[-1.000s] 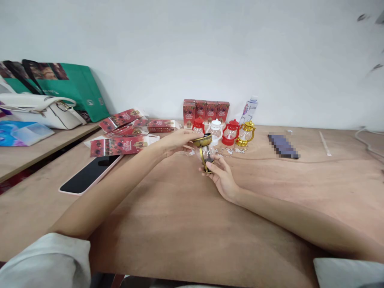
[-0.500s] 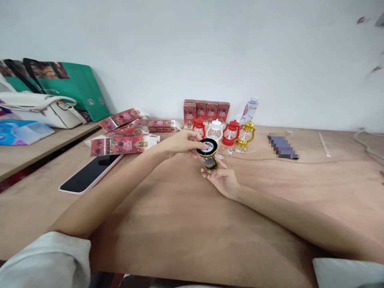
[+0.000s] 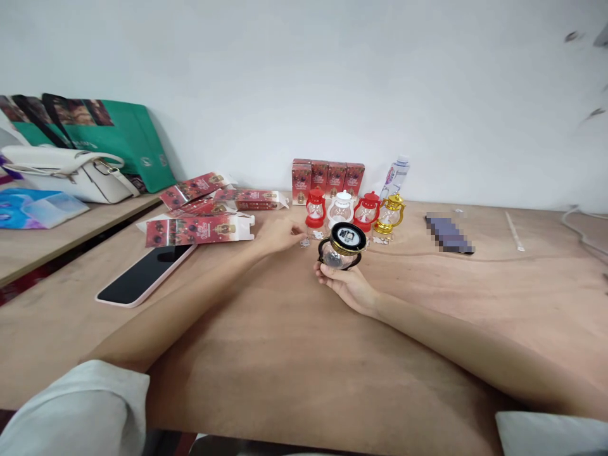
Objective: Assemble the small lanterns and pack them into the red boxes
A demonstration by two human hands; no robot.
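A small black-and-gold lantern (image 3: 348, 237) is tilted upside down in my right hand (image 3: 352, 289). Its round black base with a pale centre faces up, and my fingers wrap round its lower end. Stretched out to the left of it is my left hand (image 3: 280, 235), holding nothing that I can see. Its fingertips are beside a small pale charm-like piece (image 3: 304, 242) on the table. Behind stand a red lantern (image 3: 315, 209), a white lantern (image 3: 341, 208), a second red lantern (image 3: 366, 210) and a gold lantern (image 3: 390, 214).
Several red printed boxes (image 3: 327, 180) stand by the wall with a bottle (image 3: 395, 176). Opened boxes (image 3: 199, 229) lie left, beside a phone (image 3: 142, 278). A blurred dark item (image 3: 449, 233) lies right. A white handbag (image 3: 76, 174) and green bag (image 3: 137, 145) sit far left.
My left hand has let go of the lantern and moved left, down to the small pieces on the table. The lantern has turned in my right hand, its base still upward.
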